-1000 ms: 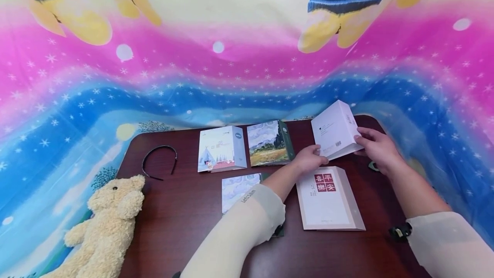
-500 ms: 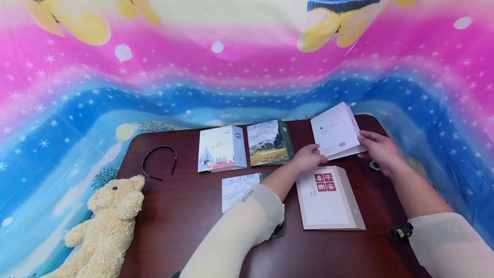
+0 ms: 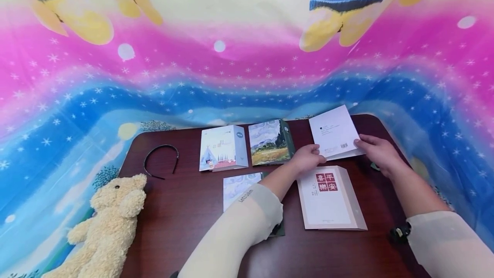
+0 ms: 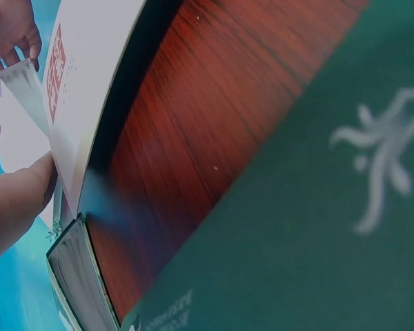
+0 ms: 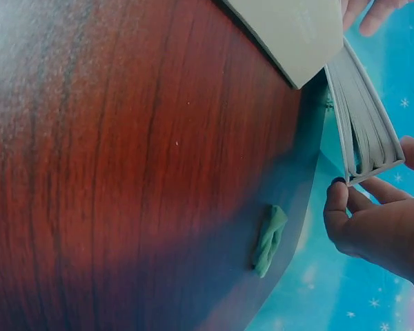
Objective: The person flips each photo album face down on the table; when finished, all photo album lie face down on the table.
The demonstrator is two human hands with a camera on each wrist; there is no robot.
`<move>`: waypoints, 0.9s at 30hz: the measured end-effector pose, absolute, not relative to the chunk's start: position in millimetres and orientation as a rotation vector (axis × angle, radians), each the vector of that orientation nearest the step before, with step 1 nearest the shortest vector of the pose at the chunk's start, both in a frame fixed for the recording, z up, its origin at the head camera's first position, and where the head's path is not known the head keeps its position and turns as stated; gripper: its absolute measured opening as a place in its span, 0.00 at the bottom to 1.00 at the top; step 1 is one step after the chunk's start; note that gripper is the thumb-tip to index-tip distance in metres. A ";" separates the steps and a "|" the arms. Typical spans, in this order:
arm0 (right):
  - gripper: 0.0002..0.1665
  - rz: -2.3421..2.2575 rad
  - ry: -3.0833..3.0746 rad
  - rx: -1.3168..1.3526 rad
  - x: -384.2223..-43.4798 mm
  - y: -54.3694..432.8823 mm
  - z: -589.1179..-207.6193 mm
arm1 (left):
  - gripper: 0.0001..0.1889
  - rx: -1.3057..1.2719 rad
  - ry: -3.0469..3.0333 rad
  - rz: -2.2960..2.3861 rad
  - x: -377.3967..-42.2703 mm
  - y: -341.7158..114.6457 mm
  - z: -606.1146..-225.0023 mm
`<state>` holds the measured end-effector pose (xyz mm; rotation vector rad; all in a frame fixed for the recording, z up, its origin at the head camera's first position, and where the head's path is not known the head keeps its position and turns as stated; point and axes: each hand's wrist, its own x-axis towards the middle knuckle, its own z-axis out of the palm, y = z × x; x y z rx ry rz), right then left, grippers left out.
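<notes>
A white book [image 3: 335, 134] with small print and a barcode on its cover is tilted up at the table's back right. My right hand [image 3: 380, 153] pinches its lower right corner, thumb on the cover and fingers beneath; the right wrist view shows the page edges [image 5: 364, 117] between its covers. At the lower left corner, my left hand [image 3: 307, 159] holds the book between thumb and fingers, partly hidden in the left wrist view. Just in front lies a white book with red characters [image 3: 327, 203], close below my left hand.
A tent-picture book [image 3: 220, 149] and a landscape-painting book [image 3: 269, 143] lie left of the hands. Another painted book [image 3: 239, 188] is partly under my left sleeve. A headband [image 3: 160, 162] and teddy bear [image 3: 112, 222] are at left; a green scrunchie [image 5: 269, 241] lies at right.
The white book has turned in my hands, so its spine no longer shows and its cover faces me more. My right hand has shifted slightly down; the left has stayed at its corner.
</notes>
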<state>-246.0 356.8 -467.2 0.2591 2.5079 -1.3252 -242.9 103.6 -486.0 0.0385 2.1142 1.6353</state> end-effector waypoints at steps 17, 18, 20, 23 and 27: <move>0.49 -1.261 2.539 0.228 -255.9 343.1 -486.2 | 0.36 0.103 2.148 1.560 -241.7 83.5 -484.3; 0.49 -1.257 2.537 0.228 -256.2 342.3 -487.0 | 0.36 0.113 2.152 1.555 -241.0 81.8 -483.6; 0.48 -1.245 2.532 0.227 -256.8 340.6 -488.5 | 0.36 0.131 2.159 1.545 -239.9 79.2 -482.2; 0.48 -1.220 2.519 0.227 -257.5 338.6 -491.3 | 0.37 0.147 2.165 1.538 -238.7 76.7 -480.6; 0.47 -1.201 2.504 0.223 -259.8 335.5 -494.8 | 0.37 0.152 2.193 1.515 -238.7 73.4 -479.2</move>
